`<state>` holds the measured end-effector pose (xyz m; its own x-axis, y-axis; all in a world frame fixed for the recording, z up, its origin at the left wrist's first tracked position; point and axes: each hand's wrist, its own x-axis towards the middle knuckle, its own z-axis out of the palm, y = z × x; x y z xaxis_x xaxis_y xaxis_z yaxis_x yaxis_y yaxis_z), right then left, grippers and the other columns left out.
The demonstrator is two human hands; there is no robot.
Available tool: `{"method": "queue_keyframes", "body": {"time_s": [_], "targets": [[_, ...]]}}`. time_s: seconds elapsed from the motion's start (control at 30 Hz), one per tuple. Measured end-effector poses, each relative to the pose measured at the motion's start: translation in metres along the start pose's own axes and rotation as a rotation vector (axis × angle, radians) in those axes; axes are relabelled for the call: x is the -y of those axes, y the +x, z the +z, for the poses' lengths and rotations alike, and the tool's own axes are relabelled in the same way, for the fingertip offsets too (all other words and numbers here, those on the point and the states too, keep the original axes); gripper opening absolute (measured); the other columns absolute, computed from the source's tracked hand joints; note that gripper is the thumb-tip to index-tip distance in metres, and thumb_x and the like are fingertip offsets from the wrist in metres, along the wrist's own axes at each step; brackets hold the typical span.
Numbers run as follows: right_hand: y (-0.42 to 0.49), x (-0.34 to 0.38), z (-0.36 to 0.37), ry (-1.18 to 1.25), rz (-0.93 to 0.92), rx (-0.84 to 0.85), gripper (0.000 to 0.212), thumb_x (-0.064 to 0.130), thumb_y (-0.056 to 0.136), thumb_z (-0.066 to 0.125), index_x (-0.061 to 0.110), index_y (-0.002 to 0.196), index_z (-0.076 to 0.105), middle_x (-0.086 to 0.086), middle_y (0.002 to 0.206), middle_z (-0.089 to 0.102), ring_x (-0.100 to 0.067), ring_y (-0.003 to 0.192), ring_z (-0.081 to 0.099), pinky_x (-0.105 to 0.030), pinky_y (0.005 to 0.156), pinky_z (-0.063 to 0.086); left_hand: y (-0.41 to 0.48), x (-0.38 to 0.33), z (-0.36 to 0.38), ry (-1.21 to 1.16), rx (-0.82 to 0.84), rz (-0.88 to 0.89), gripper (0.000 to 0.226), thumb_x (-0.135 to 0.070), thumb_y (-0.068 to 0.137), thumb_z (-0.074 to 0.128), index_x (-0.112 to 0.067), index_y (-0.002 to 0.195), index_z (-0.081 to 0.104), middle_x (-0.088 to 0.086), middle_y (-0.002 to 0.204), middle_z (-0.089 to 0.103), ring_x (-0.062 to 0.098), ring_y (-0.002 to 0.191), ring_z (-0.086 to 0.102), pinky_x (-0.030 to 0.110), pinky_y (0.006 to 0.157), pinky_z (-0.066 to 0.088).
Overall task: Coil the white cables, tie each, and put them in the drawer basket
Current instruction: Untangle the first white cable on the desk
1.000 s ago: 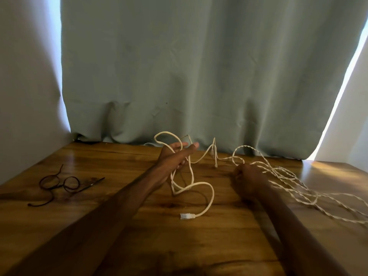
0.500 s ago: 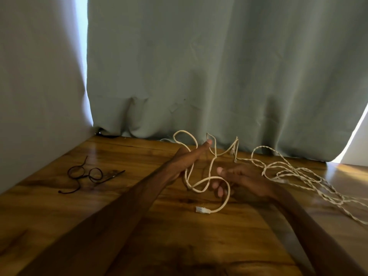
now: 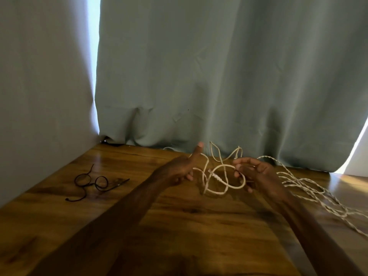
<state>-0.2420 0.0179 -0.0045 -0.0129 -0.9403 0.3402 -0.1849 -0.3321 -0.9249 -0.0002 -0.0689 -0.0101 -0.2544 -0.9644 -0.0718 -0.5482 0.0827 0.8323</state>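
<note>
Head view first: what has changed over the last second?

The right hand (image 3: 256,176) has left its spot by the twisted white cable (image 3: 306,183) and crossed to the smooth white cable (image 3: 216,193). Its fingers now curl round one loop, at centre right of the frame. The connector (image 3: 214,175), which lay flat on the table (image 3: 179,226), is now up among the loops.

And the left hand (image 3: 177,169)?

It sits just left of the loops with one finger pointing straight up toward the curtain (image 3: 219,76). A strand runs past its fingers. Whether it pinches that strand I cannot tell. The two hands are apart, with the tangle hanging between them.

So what does that mean for the job?

I judge that coiling the first cable has only just started. The loops are uneven and cross each other, and nothing is tied. The twisted cable sprawls untouched toward the right edge.

Any container in sight?

None. The drawer basket does not show anywhere in the frame, so I can say nothing of its contents. Apart from the cables, only a pair of glasses (image 3: 92,183) lies on the table, at middle left.
</note>
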Motion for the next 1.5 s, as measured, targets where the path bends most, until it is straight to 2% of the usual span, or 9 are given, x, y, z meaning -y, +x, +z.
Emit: {"method": "queue_keyframes", "body": {"time_s": [0.17,0.33,0.5,0.67,0.87,1.07,1.27,1.4,1.5], "targets": [[-0.003,0.008,0.003,0.257,0.086,0.02,0.027,0.005,0.099,0.049,-0.005,0.112,0.071,-0.014,0.082,0.067,-0.017,0.057,0.058,-0.02,0.038,0.042,-0.013,-0.01,-0.03,0.377,-0.299,0.287,0.083,-0.067,0.103,0.03,-0.009,0.065,0.076,-0.003,0.057,0.072,0.009,0.056,0.07,0.039,0.094,0.055],[-0.004,0.01,0.004,0.386,0.124,0.158,0.037,0.003,0.09,0.05,-0.003,0.122,0.069,-0.023,0.106,0.073,-0.024,0.078,0.073,-0.028,0.06,0.063,-0.049,-0.049,-0.005,0.17,-0.137,0.636,0.056,-0.058,0.103,0.044,-0.018,0.076,0.072,-0.004,0.063,0.07,0.008,0.057,0.068,0.033,0.064,0.056],[-0.004,0.008,0.007,0.342,0.1,0.16,0.058,0.017,0.063,0.085,0.004,0.118,0.074,-0.021,0.116,0.073,-0.026,0.094,0.074,-0.033,0.079,0.062,-0.067,-0.043,0.029,0.632,-0.188,0.932,0.044,-0.059,0.102,0.047,-0.025,0.077,0.06,-0.01,0.065,0.055,0.004,0.056,0.049,0.026,0.056,0.036],[-0.003,0.006,0.014,-0.017,-0.041,-0.005,0.028,0.025,0.087,0.069,0.016,0.112,0.076,-0.005,0.102,0.078,-0.024,0.092,0.074,-0.033,0.074,0.061,-0.067,-0.039,0.031,0.1,0.201,0.801,0.039,-0.031,0.109,0.048,-0.023,0.075,0.065,-0.014,0.056,0.059,-0.001,0.054,0.055,0.015,0.061,0.045],[0.019,0.009,0.043,0.316,0.068,-0.021,0.027,0.026,0.1,0.06,0.002,0.111,0.069,-0.032,0.105,0.071,-0.035,0.083,0.073,-0.043,0.075,0.064,-0.049,-0.049,0.017,-0.829,0.457,0.473,0.032,-0.018,0.112,0.033,-0.008,0.097,0.059,-0.009,0.055,0.038,0.004,0.048,0.034,0.018,0.049,0.032],[0.038,-0.007,0.086,0.246,0.171,0.064,0.038,0.044,0.102,0.054,0.014,0.081,0.065,-0.005,0.063,0.043,-0.011,0.043,0.037,-0.018,0.036,0.032,-0.023,-0.031,-0.017,-1.403,0.585,0.26,0.019,-0.026,0.099,0.047,-0.011,0.089,0.055,-0.01,0.044,0.022,0.006,0.038,0.014,0.017,0.036,0.022],[0.018,-0.032,0.111,-0.183,0.248,0.277,0.051,0.039,0.11,0.034,0.0,0.106,0.068,-0.003,0.058,0.044,-0.01,0.041,0.034,-0.019,0.038,0.025,-0.004,-0.009,-0.021,-1.484,0.513,0.209,0.035,-0.008,0.1,0.041,0.011,0.125,0.056,-0.009,0.055,0.043,0.006,0.039,0.034,0.017,0.038,0.028],[0.01,-0.029,0.109,-0.468,0.172,0.352,0.045,0.038,0.11,0.037,0.014,0.097,0.073,-0.001,0.059,0.053,-0.011,0.046,0.046,-0.026,0.048,0.038,-0.003,-0.001,-0.016,-1.312,0.432,0.225,0.029,0.006,0.098,0.041,0.011,0.126,0.049,0.001,0.094,0.072,0.004,0.054,0.047,0.015,0.044,0.036],[0.004,-0.027,0.108,-0.621,0.076,0.382,0.045,0.038,0.11,0.037,0.019,0.091,0.073,0.002,0.061,0.062,-0.008,0.052,0.056,-0.027,0.057,0.044,-0.006,0.003,-0.012,-1.27,0.531,0.243,0.029,0.012,0.101,0.034,0.014,0.127,0.049,0.018,0.136,0.065,0.011,0.081,0.068,0.016,0.065,0.056]]}}
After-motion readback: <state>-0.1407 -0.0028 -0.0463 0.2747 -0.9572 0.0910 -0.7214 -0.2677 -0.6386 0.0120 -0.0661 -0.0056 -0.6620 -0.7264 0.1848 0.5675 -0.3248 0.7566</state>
